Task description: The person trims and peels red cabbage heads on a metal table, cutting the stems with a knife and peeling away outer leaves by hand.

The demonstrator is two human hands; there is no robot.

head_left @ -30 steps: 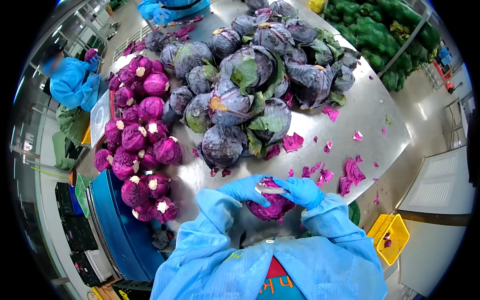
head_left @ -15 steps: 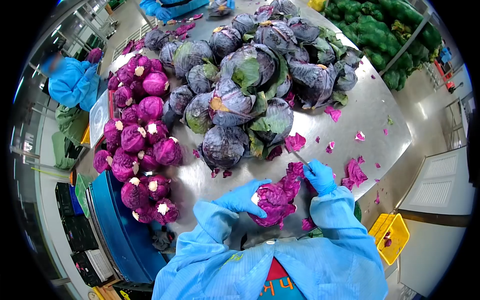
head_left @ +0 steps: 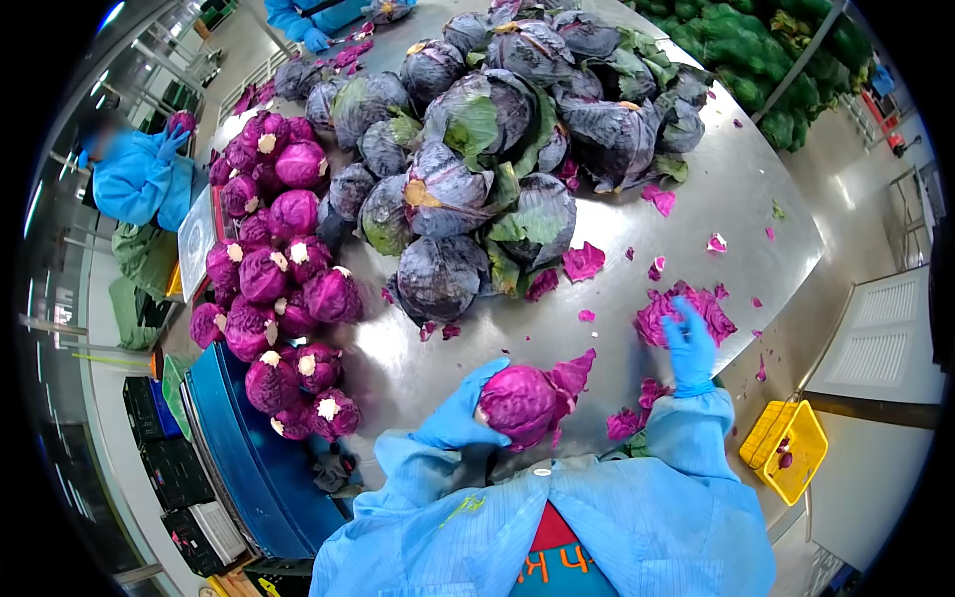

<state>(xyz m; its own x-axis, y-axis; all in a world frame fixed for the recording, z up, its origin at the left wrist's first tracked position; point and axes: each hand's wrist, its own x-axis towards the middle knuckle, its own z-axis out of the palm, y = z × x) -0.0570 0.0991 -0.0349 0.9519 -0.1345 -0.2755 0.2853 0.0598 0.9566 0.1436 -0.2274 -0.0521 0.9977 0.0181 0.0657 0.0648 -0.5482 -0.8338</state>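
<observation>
In the head view, my gloved left hand [head_left: 460,413] is wrapped round the left side of a trimmed purple cabbage [head_left: 519,403]. One loose outer leaf [head_left: 572,374] sticks out from its upper right. My gloved right hand [head_left: 690,346] is apart from the cabbage, at the table's right side, its fingers stretched out over a pile of torn purple leaves [head_left: 662,318]. No knife can be made out in it now. More leaf scraps [head_left: 627,424] lie between the cabbage and my right sleeve. Ahead are large untrimmed cabbages [head_left: 443,279] with dark outer leaves.
Trimmed purple cabbages [head_left: 264,276] are heaped along the left of the metal table [head_left: 736,209]. A blue bin [head_left: 244,448] stands at lower left, a yellow basket [head_left: 796,453] at lower right. Co-workers in blue [head_left: 144,169] are at left and far side. Green netted sacks [head_left: 741,60] stand behind.
My right hand has moved right, away from the cabbage, and its fingers have spread. Peeled leaves now lie by it. The knife blade seen before no longer shows.
</observation>
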